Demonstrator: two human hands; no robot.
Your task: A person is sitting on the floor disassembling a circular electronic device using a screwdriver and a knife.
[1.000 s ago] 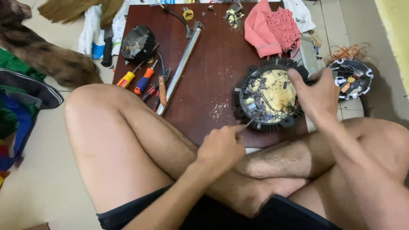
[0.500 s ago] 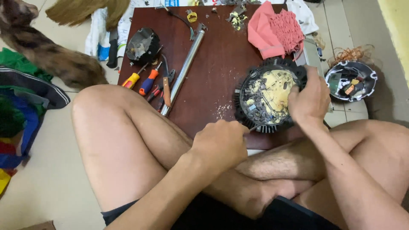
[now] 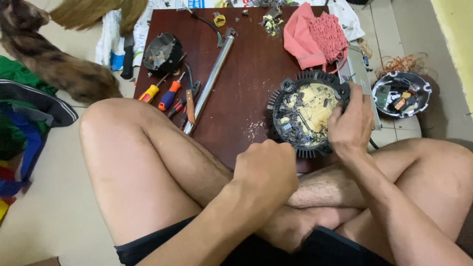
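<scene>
- Head view: the right hand [image 3: 351,123] clamps the rim of a round finned black housing [image 3: 308,113] with a yellowed circuit board inside; the housing sits at the near edge of the dark red tabletop [image 3: 246,74], partly over the person's crossed legs.
- The left hand [image 3: 266,170] is a closed fist just left of and below that housing; a tool may be inside, but I cannot tell.
- Risk, as I judge it: with so little tabletop under the housing, a hard push could tip it onto the legs.
- Crumbs of debris [image 3: 253,130] lie between the hands; more could scatter.
- Screwdrivers [image 3: 160,93] and a metal tube [image 3: 212,74] lie well off to the left, easily knocked by the knee.
</scene>
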